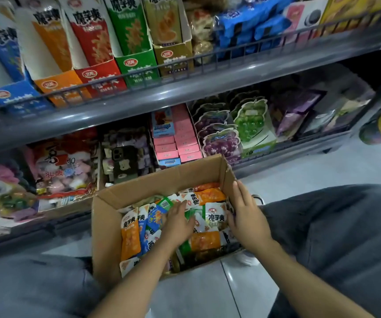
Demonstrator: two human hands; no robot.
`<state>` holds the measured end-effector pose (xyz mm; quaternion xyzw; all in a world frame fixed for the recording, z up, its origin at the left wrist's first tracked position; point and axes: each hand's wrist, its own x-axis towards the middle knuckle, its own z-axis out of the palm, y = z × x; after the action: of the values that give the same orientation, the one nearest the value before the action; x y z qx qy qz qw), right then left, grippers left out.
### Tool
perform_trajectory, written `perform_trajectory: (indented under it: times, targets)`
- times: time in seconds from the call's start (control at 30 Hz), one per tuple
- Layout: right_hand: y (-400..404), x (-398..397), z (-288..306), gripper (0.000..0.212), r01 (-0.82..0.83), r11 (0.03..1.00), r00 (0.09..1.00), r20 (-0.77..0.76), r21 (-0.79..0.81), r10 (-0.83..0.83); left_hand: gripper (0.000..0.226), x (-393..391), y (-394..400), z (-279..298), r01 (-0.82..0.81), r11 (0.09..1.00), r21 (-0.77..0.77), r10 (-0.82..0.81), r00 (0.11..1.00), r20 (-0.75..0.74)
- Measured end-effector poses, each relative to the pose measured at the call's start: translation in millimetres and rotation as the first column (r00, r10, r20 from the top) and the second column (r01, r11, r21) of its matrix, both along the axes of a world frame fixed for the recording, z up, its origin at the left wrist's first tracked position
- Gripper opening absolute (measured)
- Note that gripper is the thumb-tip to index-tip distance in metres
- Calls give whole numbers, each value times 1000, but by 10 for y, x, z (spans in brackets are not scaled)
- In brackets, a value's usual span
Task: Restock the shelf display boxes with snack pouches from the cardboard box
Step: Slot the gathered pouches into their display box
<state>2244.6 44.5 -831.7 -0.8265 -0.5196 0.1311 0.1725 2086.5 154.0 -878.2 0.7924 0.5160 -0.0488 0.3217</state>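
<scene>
An open cardboard box [107,228] sits on the floor between my knees, filled with several snack pouches [214,216] in orange, blue, green and white. My left hand [178,222] lies flat on the pouches in the middle of the box, fingers straight. My right hand [245,213] rests with straight fingers against the box's right wall. On the upper shelf stand the display boxes: blue [13,92], orange [56,84], red [100,76], green [136,65] and olive [173,53].
A grey wire rail [185,67] runs along the upper shelf's front. The lower shelf holds candy bags [63,171], a phone [125,162], pink boxes [185,138] and grape-shaped packs [221,143]. My knees flank the box on the tiled floor [208,292].
</scene>
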Motion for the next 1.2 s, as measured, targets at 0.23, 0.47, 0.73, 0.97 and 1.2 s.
perform_trajectory:
  times: [0.23,0.47,0.73,0.97,1.2]
  targets:
    - [3,19,-114,71,27,999,998,50,19,-28,76,70,127,-304,131,989,-72,-139,982,-125]
    - [-12,28,-159,75,9,999,999,42,52,-11,66,86,235,-416,364,928,84,-320,891,-323]
    - [-8,17,-156,76,26,996,1000,13,80,-27,58,336,236,-588,108,994,30,-109,993,34]
    - [-13,17,-164,75,41,992,999,15,116,-43,75,591,292,-628,-81,988,-131,78,997,-27]
    - [-15,15,-160,74,47,991,999,0,127,-47,14,575,317,-580,-79,869,-488,129,989,71]
